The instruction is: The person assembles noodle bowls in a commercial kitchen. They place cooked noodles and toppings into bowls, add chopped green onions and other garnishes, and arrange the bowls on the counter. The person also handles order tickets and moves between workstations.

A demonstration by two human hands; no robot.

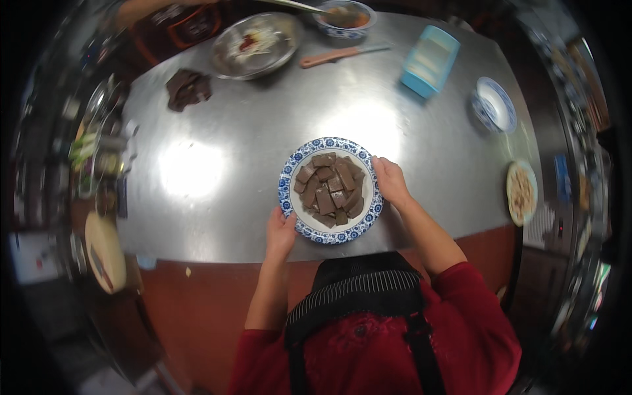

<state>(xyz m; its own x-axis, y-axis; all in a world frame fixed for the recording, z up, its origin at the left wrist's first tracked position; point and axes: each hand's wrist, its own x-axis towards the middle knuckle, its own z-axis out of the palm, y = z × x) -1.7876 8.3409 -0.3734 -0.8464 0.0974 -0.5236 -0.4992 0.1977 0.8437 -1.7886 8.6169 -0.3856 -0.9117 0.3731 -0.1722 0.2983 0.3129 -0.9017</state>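
Fingers of left hand (281, 232) and right hand (390, 179) curled on opposite rims of blue-patterned plate (289, 172), resting on steel table (263, 125) near its front edge. Loaded with brown slices (329, 189). Farther back: metal bowl (224, 62) holding shredded food, empty blue tub (431, 59).

Overhead light falls on the steel table (276, 118), throwing two blown-out glare patches, one toward its left edge and one just behind the blue-patterned plate (289, 172) at its near edge. The middle is fairly sharp though slightly soft. Fisheye bending curves the table's edges, and the rim smears into blur and black vignette.
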